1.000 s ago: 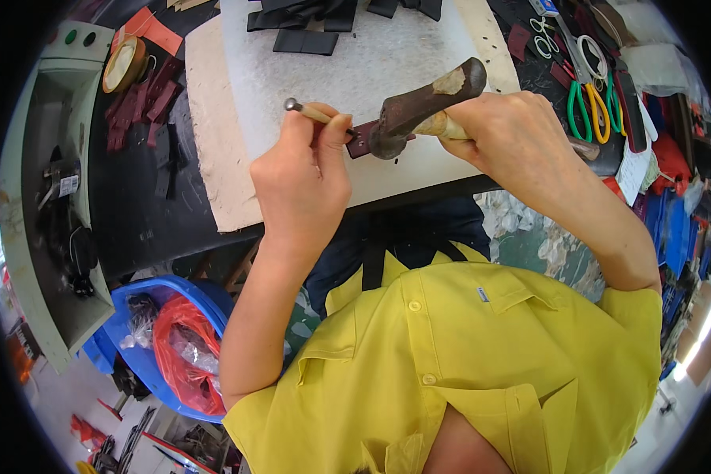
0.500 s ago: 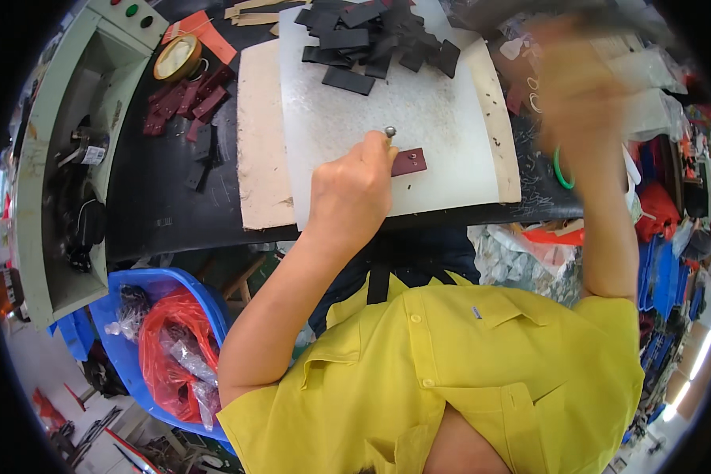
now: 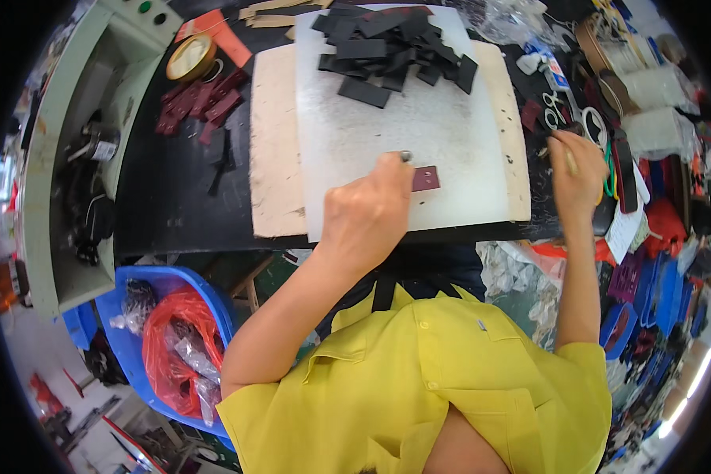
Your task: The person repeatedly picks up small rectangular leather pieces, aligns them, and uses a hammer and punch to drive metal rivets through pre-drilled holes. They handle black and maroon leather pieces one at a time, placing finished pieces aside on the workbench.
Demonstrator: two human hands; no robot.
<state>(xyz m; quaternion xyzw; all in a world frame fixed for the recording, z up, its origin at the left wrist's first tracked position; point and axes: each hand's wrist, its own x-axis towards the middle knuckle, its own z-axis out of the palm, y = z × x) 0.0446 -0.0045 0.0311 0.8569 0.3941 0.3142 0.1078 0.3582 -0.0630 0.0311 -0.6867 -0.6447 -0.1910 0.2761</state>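
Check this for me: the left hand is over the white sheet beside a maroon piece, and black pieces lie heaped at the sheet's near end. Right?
Not quite: the head view shows the black pieces heaped at the white sheet's far end. The left hand is indeed over the sheet beside a maroon piece.

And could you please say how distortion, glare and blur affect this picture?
In the head view, the grey trough at left looks bowed; in the head view, the light tubes at lower right glare white, while the left hand and burgundy piece look fairly sharp.
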